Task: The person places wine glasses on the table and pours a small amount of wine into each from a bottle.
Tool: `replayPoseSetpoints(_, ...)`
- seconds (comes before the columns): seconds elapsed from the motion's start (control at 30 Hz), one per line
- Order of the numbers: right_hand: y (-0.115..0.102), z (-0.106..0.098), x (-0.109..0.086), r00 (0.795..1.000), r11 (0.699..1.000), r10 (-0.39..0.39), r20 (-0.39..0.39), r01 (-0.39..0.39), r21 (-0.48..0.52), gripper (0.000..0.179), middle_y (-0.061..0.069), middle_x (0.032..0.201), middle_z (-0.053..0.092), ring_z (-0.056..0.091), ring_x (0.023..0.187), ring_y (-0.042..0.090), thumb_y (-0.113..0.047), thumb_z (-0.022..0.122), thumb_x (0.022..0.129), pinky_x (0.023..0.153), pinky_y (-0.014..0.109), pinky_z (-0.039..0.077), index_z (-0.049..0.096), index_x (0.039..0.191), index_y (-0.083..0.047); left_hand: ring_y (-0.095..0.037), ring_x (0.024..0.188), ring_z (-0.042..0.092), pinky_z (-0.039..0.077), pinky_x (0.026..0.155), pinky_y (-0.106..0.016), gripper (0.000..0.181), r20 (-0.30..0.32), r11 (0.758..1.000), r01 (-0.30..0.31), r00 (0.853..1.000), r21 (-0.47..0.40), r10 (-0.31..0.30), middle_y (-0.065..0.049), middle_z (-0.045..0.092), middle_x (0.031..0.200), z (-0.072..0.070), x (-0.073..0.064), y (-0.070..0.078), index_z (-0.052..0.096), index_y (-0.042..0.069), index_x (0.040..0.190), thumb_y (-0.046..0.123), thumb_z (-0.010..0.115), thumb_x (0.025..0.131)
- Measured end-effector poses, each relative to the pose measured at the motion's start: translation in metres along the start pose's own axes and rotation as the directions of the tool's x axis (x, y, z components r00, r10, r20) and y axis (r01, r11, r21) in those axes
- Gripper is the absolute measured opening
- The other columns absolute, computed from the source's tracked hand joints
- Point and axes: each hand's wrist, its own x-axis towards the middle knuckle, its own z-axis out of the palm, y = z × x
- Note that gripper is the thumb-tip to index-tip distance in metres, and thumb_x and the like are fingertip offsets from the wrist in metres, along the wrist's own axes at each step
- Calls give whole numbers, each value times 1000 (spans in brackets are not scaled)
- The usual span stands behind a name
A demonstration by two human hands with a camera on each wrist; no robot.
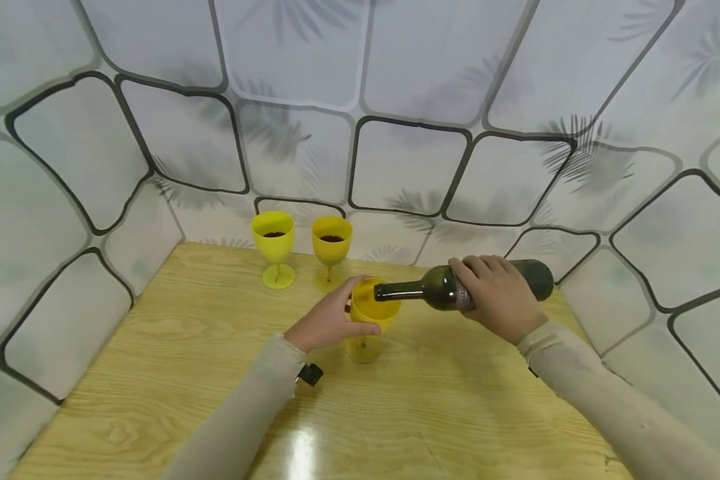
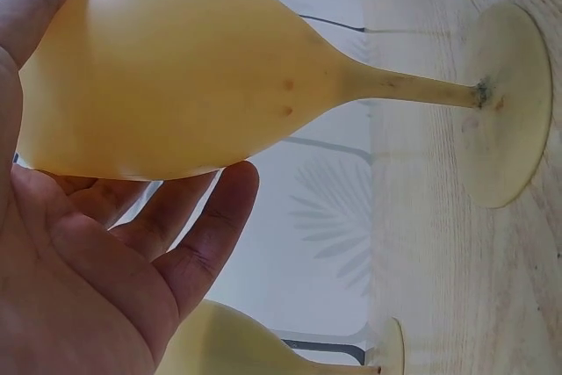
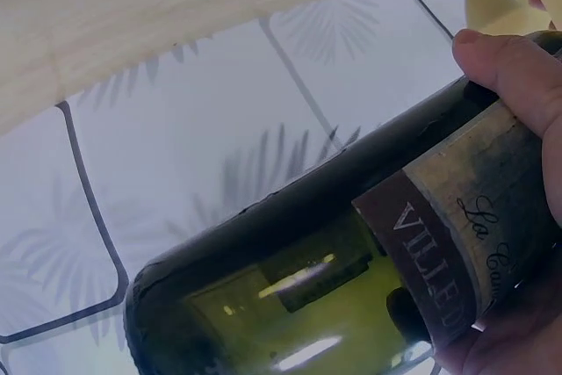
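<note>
My left hand (image 1: 325,319) holds a yellow goblet (image 1: 384,315) by its bowl, thumb on the near side and fingers round the far side. In the left wrist view the goblet (image 2: 193,68) shows its full stem, with its foot at the wooden surface. My right hand (image 1: 499,297) grips a dark green wine bottle (image 1: 438,288) around its labelled body. The bottle lies nearly level, its neck pointing left and its mouth over the goblet's rim. Seen from the right wrist, the bottle (image 3: 263,305) has a brown and cream label (image 3: 465,217) partly covered by the fingers.
Two more yellow goblets, one on the left (image 1: 273,241) and one beside it (image 1: 331,243), stand at the back with dark liquid inside. The wooden table (image 1: 216,373) meets patterned walls (image 1: 408,167) at the back and sides.
</note>
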Motion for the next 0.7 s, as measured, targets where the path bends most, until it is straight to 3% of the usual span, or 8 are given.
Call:
replayPoseSetpoints(0.37, 2, -6, 7, 1000, 999, -20, -1, 20, -43, 91, 19, 113, 63, 62, 104, 42, -25, 102, 59, 97, 56, 50, 55, 134, -4, -23, 128, 55, 47, 108, -50, 99, 4, 1000, -8, 1000, 11, 8, 7, 52, 148, -2, 0, 1, 30, 34, 161, 53, 86, 81)
replayPoseSetpoints(0.7, 3, -9, 11, 1000, 999, -25, 6, 25, -44, 89, 19, 111, 64, 62, 103, 42, -25, 102, 59, 98, 55, 49, 54, 132, -5, -26, 129, 54, 44, 110, -58, 99, 14, 1000, -15, 1000, -15, 16, 4, 52, 148, -2, 1, -1, 30, 32, 161, 51, 86, 82)
